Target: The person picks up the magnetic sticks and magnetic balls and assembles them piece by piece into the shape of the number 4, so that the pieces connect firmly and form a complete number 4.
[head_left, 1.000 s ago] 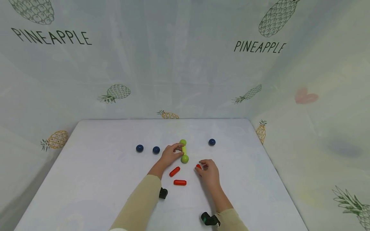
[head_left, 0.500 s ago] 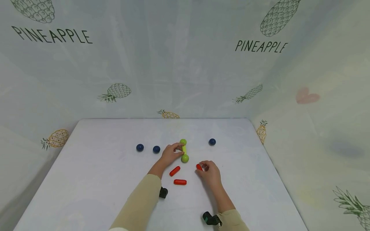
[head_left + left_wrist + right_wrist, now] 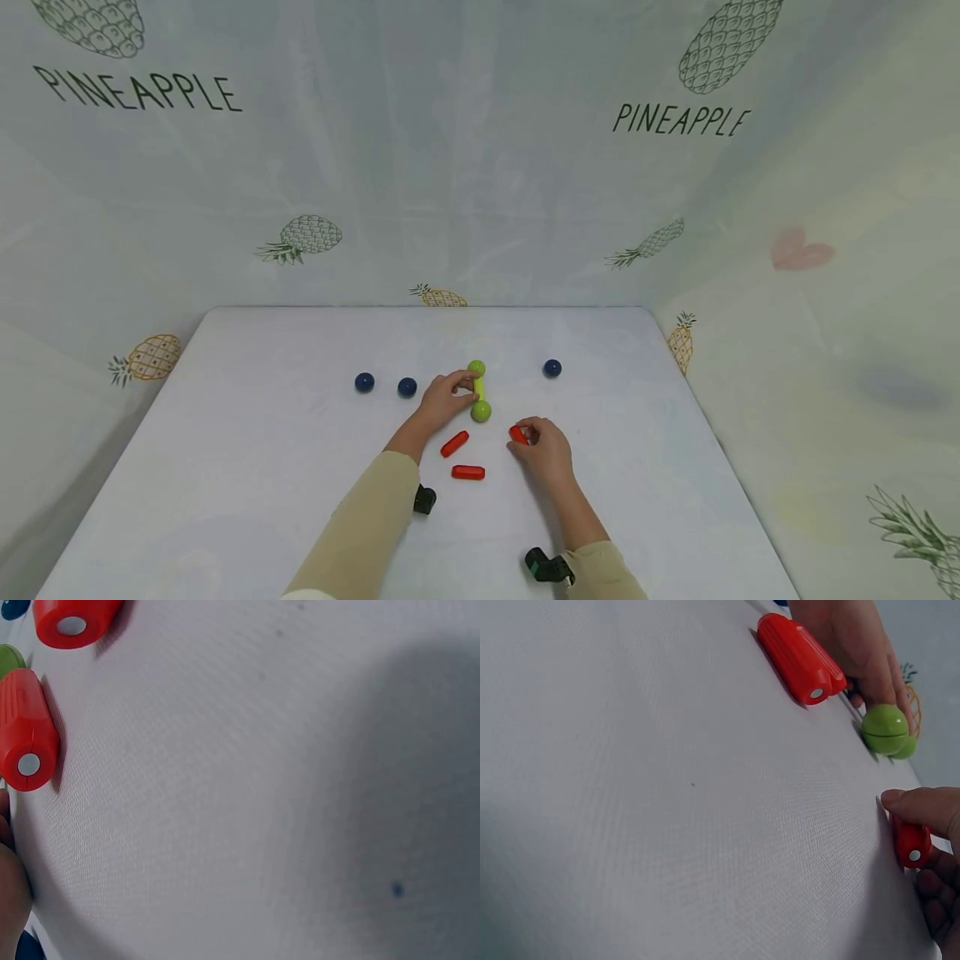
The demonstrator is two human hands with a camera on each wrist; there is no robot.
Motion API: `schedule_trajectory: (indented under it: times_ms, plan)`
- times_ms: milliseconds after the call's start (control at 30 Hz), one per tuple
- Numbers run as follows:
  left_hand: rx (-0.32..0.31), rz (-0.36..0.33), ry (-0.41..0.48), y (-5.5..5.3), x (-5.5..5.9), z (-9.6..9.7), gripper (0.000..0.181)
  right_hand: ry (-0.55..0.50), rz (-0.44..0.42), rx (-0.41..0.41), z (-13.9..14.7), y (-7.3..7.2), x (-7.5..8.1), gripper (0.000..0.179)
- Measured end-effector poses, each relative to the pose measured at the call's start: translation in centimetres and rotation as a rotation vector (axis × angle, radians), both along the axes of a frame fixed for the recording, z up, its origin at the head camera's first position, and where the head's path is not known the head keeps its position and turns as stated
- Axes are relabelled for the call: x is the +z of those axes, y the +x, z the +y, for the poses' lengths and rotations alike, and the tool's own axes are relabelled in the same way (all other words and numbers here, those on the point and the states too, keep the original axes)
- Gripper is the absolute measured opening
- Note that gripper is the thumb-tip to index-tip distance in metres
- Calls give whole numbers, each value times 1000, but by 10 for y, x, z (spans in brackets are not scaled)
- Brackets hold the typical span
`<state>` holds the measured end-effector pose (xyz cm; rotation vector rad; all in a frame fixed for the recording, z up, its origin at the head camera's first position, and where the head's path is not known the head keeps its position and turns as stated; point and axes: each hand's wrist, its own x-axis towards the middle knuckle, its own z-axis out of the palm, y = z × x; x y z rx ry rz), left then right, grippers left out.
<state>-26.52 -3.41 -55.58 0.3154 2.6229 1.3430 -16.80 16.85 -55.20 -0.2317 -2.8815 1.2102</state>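
In the head view my left hand (image 3: 442, 402) pinches a yellow-green stick (image 3: 478, 389) between thumb and fingers. A light green ball (image 3: 476, 367) sits at its far end and another green ball (image 3: 481, 412) at its near end. My right hand (image 3: 547, 454), a little nearer and to the right, holds a short red stick (image 3: 517, 434). Its end, with a white round dot, shows between thumb and fingers in the right wrist view (image 3: 913, 847). Two more red sticks, one slanted (image 3: 454, 443) and one crosswise (image 3: 468, 472), lie between my forearms.
On the white table (image 3: 262, 467), two dark blue balls (image 3: 364, 382) lie left of my left hand, and a third blue ball (image 3: 552, 368) lies farther back on the right. A pineapple-printed curtain (image 3: 480, 167) hangs behind the table. A black wrist camera (image 3: 549, 567) sits at the right cuff.
My right hand has shifted very slightly right with the red stick, which now shows a bit more. The left hand keeps its hold on the yellow-green stick.
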Motion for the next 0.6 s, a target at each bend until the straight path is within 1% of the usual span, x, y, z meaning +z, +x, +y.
schedule_trajectory:
  times_ms: [267,400,600]
  plan:
    - [10,-5,1,0,1,1,39,-4,-12,9,0,-1,4,29]
    - [12,-10,3,1,1,1,39,-35,-34,23,2,-3,6,27]
    - [3,2,4,2,2,0,39,-65,-35,44,8,-9,9,25]
